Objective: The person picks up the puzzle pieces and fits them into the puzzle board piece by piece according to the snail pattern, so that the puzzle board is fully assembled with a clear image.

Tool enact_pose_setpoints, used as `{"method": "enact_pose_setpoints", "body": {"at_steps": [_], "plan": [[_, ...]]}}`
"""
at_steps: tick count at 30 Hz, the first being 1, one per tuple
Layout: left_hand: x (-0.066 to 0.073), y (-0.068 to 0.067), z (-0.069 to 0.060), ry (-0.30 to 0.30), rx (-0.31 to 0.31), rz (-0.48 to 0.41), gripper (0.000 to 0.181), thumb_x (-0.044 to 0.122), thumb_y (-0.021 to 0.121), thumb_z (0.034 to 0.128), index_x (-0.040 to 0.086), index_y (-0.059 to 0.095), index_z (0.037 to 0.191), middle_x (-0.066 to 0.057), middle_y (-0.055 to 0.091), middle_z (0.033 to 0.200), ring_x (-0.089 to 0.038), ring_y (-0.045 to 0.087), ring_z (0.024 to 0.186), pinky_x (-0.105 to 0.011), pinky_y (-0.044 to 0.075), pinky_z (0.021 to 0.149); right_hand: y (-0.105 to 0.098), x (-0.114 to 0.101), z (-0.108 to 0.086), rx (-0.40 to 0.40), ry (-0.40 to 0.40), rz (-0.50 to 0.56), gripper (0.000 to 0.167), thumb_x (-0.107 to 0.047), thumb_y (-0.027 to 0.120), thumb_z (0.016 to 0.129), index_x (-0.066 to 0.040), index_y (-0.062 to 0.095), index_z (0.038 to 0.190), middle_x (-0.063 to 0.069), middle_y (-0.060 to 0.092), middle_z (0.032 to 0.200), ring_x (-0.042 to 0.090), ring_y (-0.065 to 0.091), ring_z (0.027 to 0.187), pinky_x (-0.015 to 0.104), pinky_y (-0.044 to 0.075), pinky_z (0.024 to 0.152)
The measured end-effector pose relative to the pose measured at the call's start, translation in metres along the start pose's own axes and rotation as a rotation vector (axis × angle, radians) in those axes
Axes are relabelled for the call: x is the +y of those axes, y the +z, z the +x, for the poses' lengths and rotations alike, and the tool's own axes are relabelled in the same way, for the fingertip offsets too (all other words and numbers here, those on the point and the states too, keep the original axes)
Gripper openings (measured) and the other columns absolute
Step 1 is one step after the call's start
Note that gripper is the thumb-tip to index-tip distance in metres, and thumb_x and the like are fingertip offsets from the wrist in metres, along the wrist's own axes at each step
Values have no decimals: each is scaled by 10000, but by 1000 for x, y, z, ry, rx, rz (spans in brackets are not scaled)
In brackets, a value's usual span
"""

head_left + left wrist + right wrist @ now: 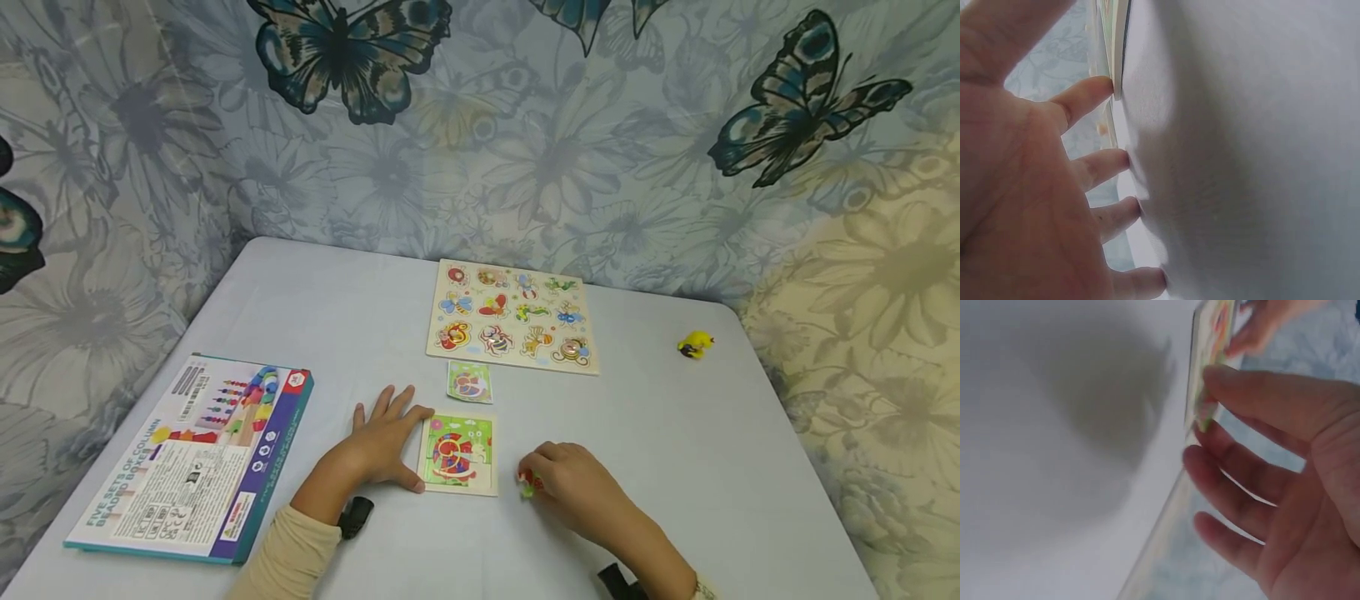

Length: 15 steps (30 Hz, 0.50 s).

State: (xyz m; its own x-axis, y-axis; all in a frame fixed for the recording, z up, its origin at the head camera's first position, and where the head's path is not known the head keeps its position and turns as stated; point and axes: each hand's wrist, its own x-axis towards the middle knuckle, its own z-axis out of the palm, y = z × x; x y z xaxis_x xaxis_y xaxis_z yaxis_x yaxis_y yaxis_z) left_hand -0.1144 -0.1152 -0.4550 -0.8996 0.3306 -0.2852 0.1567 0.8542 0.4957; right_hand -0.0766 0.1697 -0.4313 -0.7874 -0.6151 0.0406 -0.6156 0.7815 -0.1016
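A small square puzzle board (pixel 491 467) with a red snail-like picture lies at the table's middle. My left hand (pixel 386 446) spreads beside it, the index fingertip at its upper left corner and the thumb at its lower left. In the left wrist view, the other fingertips (pixel 1121 209) rest on the white tabletop. My right hand (pixel 573 487) pinches a small red and green puzzle piece (pixel 527 483) between thumb and fingers, to the right of the board and apart from it. Part of that piece (pixel 1205 415) is hidden by the fingers.
Just behind the board lies a small picture card (pixel 469 383). Farther back is a large insect puzzle board (pixel 513 317). A boxed bead set (pixel 187 458) lies at the left, and a yellow toy (pixel 696 344) stands at the far right. Patterned fabric (pixel 525 167) hangs behind the table.
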Motion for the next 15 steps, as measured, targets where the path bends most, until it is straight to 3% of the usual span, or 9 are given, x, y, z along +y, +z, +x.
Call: {"method": "enact_pose_setpoints", "body": {"at_steps": [5,15], "plan": [[1,0,1,2,-3,2,971,370,936,560,217,477,1402,-146,182,1606,-412,44,1480,-740,53,1081,8,-18,24,26,-84,21,293,-121,833,735,-104,708,1000,-21,699,945,130,647,859,325,537,834],[1,-1,2,12,16,-1,955,368,938,556,216,492,1386,-151,204,1599,-416,65,1476,-744,66,1077,19,-28,38,36,-89,-38,262,-213,842,737,-125,735,959,-12,678,926,149,623,847,331,506,840]]}}
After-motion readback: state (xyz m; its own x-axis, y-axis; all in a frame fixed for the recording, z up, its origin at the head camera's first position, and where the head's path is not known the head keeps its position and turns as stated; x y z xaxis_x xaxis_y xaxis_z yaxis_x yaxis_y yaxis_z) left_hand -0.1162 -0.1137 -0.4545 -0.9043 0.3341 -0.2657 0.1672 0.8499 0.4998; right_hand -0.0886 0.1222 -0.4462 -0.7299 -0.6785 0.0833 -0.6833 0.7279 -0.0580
